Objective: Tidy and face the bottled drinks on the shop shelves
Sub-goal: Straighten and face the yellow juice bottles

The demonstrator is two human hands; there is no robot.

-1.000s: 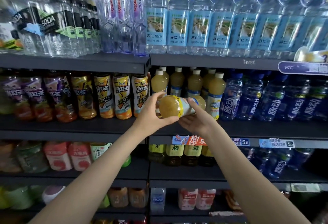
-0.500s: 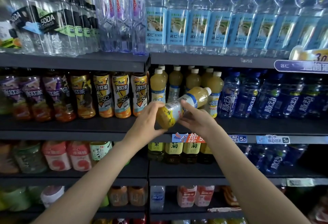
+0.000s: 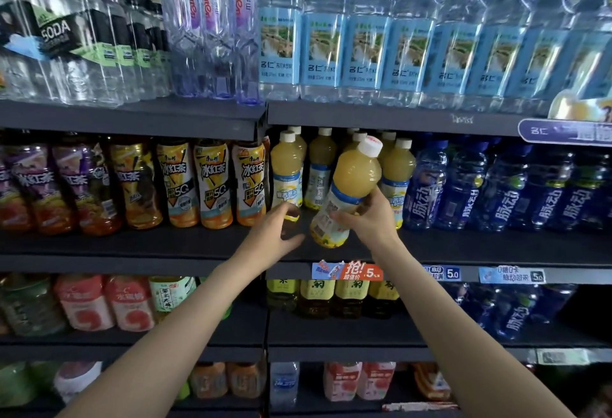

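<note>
Nearest, the right hand (image 3: 367, 219) grips the label band of a yellow juice bottle with a white cap (image 3: 351, 186), tilted, cap up and to the right, just above the dark middle shelf (image 3: 463, 245). The left hand (image 3: 276, 235), just beside it, hangs with fingers relaxed, holding nothing. Behind stand matching yellow juice bottles (image 3: 288, 169).

Right hand (image 3: 367, 219) gripping, left hand (image 3: 276, 235) loose, fingers relaxed

Blurred left hand (image 3: 278, 235), fingers (image 3: 291, 210) indistinct
</note>
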